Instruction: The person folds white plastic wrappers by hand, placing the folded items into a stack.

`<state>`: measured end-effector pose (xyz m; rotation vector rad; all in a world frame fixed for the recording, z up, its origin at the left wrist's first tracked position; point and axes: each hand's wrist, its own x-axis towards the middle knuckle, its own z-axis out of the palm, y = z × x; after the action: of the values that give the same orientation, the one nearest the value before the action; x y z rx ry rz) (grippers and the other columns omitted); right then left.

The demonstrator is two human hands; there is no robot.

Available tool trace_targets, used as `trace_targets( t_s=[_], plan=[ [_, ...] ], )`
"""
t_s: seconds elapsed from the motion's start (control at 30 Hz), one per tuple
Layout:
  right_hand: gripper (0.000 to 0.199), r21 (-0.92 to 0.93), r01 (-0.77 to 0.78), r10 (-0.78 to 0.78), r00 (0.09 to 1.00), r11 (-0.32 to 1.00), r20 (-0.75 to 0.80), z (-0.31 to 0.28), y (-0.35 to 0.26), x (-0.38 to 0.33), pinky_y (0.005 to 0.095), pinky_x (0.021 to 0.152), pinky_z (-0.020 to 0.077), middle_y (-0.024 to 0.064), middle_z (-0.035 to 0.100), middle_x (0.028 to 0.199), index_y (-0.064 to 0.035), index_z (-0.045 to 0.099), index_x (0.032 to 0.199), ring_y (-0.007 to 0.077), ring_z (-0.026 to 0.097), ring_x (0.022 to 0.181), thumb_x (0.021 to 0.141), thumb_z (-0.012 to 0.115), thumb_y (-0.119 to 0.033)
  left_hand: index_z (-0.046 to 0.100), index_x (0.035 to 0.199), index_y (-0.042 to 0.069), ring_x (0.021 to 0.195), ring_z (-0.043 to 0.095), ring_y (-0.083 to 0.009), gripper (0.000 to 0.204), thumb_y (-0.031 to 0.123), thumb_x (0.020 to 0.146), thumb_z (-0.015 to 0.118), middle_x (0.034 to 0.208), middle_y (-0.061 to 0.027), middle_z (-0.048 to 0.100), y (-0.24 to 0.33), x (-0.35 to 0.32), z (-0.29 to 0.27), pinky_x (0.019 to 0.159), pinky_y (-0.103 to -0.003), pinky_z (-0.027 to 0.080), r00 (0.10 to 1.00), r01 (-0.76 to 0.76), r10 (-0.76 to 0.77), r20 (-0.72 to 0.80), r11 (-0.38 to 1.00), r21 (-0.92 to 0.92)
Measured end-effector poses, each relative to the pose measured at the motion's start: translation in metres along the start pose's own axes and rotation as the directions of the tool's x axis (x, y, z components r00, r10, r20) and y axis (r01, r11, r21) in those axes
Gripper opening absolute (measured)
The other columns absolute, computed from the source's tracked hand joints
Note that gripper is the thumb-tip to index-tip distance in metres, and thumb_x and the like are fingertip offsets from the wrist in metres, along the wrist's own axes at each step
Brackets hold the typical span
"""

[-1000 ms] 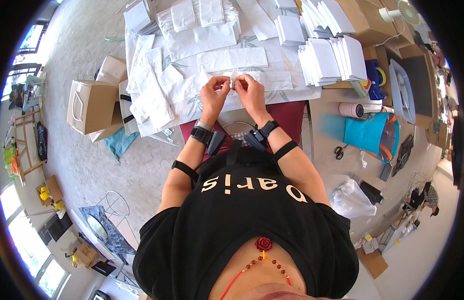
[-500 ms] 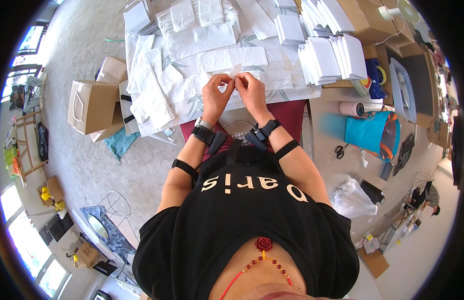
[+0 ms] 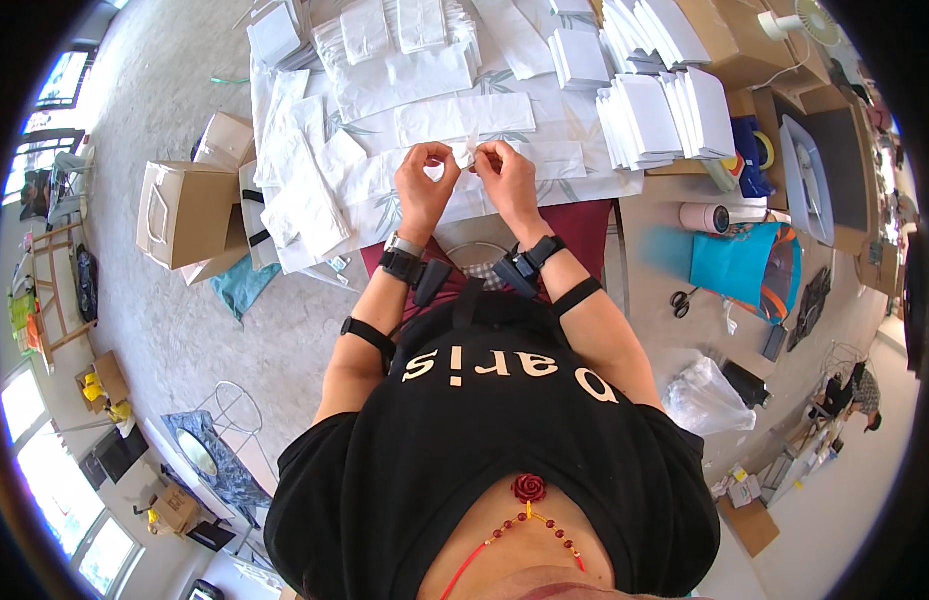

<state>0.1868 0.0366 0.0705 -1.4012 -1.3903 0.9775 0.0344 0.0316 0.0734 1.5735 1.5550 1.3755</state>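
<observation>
Over the near edge of the table, my right hand (image 3: 508, 184) pinches a small, pale, see-through strip (image 3: 471, 146) between thumb and forefinger. My left hand (image 3: 424, 192) is closed in a pinch just left of it; whatever sits at its fingertips is too small to make out. Beneath both hands lies a long flat white sleeve (image 3: 556, 160), partly covered by them. Another white sleeve (image 3: 466, 117) lies flat just beyond. To the left, a loose pile of thin white sleeves (image 3: 306, 212) reaches the table's edge.
Stacks of folded white paper (image 3: 639, 122) stand at the table's right. More white sleeves (image 3: 399, 78) are heaped at the back. Cardboard boxes (image 3: 184, 212) flank the table on the left. A blue bag (image 3: 736, 268) and scissors (image 3: 681, 303) lie on the floor to the right.
My hands have moved apart: the left slightly to the left, the right slightly to the right. The pale strip now shows in the gap between them.
</observation>
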Motion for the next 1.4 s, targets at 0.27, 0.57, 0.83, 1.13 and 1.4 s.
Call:
trace_targets(
  t_s=[0.27,0.57,0.83,1.13,1.4],
  plan=[
    [0.013,0.044,-0.041,0.041,0.999,0.998,0.009,0.001,-0.002,0.001,0.0323,0.07,0.0584,0.0141,0.077,0.085,0.0028,0.071,0.101,0.0217,0.077,0.078,0.096,0.067,-0.009,0.073,0.099,0.001,0.086,0.073,-0.0223,0.014,0.006,0.086,0.077,0.097,-0.01,0.075,0.006,-0.001,-0.003,0.081,-0.034,0.057,0.985,-0.09,0.079,0.151,0.994,0.064],
    [0.014,-0.006,0.01,-0.01,1.0,1.0,-0.016,0.006,0.001,0.0,0.0344,0.07,0.058,0.0161,0.076,0.085,0.0017,0.071,0.102,0.0259,0.077,0.077,0.096,0.069,-0.011,0.071,0.096,0.002,0.086,0.073,-0.0275,0.014,0.009,0.086,0.077,0.095,-0.0123,0.073,0.019,0.003,0.004,0.077,-0.036,0.057,0.997,-0.049,0.044,0.066,0.996,0.079],
    [0.013,-0.01,0.01,-0.01,1.0,1.0,-0.007,0.003,-0.005,0.0,0.0333,0.07,0.0579,0.0152,0.077,0.086,0.0023,0.07,0.102,0.0238,0.077,0.077,0.095,0.069,-0.01,0.072,0.097,-0.001,0.084,0.074,-0.0243,0.015,0.006,0.085,0.076,0.094,-0.0135,0.074,0.014,0.004,0.005,0.078,-0.034,0.057,0.997,-0.053,0.048,0.06,0.994,0.094],
    [0.013,0.052,-0.01,0.008,0.999,0.999,0.053,-0.001,-0.01,-0.001,0.0276,0.076,0.0586,0.0097,0.077,0.089,0.0043,0.07,0.105,0.0143,0.076,0.083,0.099,0.066,-0.007,0.071,0.095,-0.001,0.083,0.073,-0.0237,0.012,0.005,0.086,0.076,0.092,-0.0126,0.074,0.015,0.005,0.001,0.078,-0.034,0.057,0.997,-0.056,0.052,0.051,0.995,0.082],
    [0.013,0.044,-0.009,0.007,0.999,0.999,0.052,-0.004,-0.01,0.001,0.0319,0.073,0.0589,0.0136,0.077,0.09,0.0015,0.071,0.105,0.0203,0.077,0.082,0.097,0.068,-0.009,0.071,0.094,0.001,0.084,0.073,-0.0253,0.011,0.005,0.086,0.076,0.091,-0.0125,0.074,0.012,0.007,-0.005,0.079,-0.035,0.057,0.993,-0.117,0.117,0.012,0.981,0.152]
  ],
)
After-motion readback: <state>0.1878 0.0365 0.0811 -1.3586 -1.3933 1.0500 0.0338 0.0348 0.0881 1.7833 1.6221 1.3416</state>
